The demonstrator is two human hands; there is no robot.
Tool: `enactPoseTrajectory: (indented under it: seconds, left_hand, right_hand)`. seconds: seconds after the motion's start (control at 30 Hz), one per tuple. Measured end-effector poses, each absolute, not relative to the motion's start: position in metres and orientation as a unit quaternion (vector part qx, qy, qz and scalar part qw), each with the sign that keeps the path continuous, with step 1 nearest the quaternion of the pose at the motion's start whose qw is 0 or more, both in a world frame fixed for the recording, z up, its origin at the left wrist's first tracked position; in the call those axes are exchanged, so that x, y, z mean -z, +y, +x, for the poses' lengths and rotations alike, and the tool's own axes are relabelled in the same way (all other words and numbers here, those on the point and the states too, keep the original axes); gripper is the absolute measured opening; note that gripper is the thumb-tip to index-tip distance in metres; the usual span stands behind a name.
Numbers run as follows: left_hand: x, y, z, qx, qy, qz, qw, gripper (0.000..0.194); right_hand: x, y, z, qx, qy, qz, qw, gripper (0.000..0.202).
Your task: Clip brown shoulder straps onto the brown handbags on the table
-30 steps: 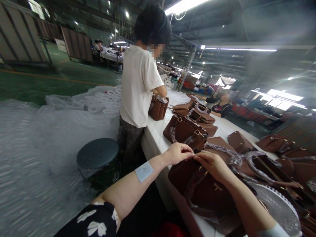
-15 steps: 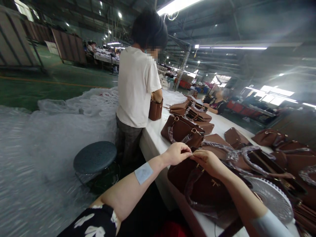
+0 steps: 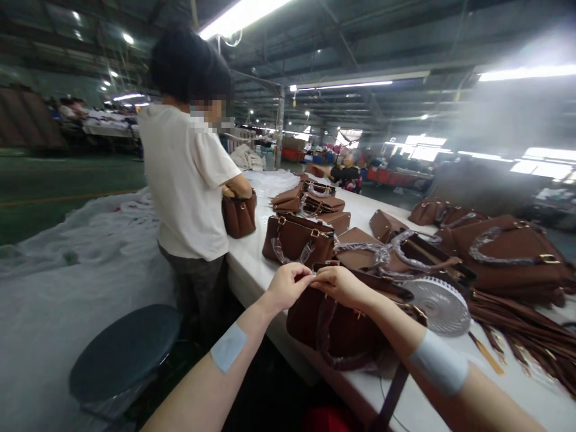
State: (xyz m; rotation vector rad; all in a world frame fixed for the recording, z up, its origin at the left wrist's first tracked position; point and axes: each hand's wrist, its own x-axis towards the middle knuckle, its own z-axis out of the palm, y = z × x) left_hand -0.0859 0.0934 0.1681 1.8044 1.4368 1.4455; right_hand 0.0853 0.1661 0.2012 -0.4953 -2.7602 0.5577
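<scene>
A brown handbag (image 3: 355, 336) with plastic-wrapped handles lies at the near edge of the white table, right below my hands. Over its far left end my left hand (image 3: 290, 285) is closed in a pinch. My right hand (image 3: 339, 285) pinches too, its fingertips meeting those of the left. Whatever sits between the fingertips is too small to make out. A brown strap (image 3: 390, 399) hangs from the bag's near right side. Just beyond my hands stands another brown handbag (image 3: 297, 240), upright, with gold rings and wrapped handles.
Several more brown bags (image 3: 517, 258) cover the white table (image 3: 360, 393). A small round fan (image 3: 434, 306) and a bundle of brown straps (image 3: 531, 336) lie at right. A co-worker in a white shirt (image 3: 184, 180) handles a bag at left. A dark stool (image 3: 126, 351) stands nearby.
My view has swung to the right, so the co-worker and the bags sit further left and the straps at right show more. Both hands keep their pinch together above the bag.
</scene>
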Motion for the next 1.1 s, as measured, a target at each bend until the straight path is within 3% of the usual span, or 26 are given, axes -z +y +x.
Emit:
enactPoseTrajectory:
  seconds: [0.33,0.43,0.57,0.7,0.8,0.93,1.0,1.1]
  left_hand:
    - [-0.168,0.094,-0.075,-0.493,0.520,0.690,0.102,0.014]
    - [-0.169,0.091,-0.074,-0.493,0.514,0.691,0.123,0.014]
    - [-0.161,0.081,-0.089,-0.539,0.521,0.644,0.155,0.022]
    - [-0.138,0.072,-0.108,-0.560,0.576,0.571,0.169,0.037]
    - [-0.121,0.071,-0.106,-0.553,0.586,0.568,0.171,0.036]
    - [-0.118,0.077,-0.082,-0.552,0.558,0.615,0.080,0.039]
    - [-0.125,0.079,-0.067,-0.533,0.546,0.646,0.024,0.048]
    - [-0.132,0.080,-0.046,-0.491,0.538,0.685,-0.018,0.058]
  right_hand:
    - [-0.194,0.166,0.090,-0.179,-0.947,-0.201,0.174,0.026]
    - [-0.200,0.160,0.094,-0.187,-0.943,-0.200,0.189,0.018]
    - [-0.219,0.143,0.140,-0.149,-0.894,-0.291,0.308,0.032]
    - [-0.221,0.123,0.228,-0.037,-0.763,-0.488,0.422,0.024]
    - [-0.197,0.110,0.282,-0.043,-0.715,-0.594,0.366,0.030]
    - [-0.162,0.101,0.305,-0.197,-0.737,-0.607,0.223,0.026]
    - [-0.158,0.103,0.303,-0.194,-0.732,-0.622,0.201,0.013]
    - [-0.171,0.112,0.302,-0.155,-0.713,-0.653,0.203,0.015]
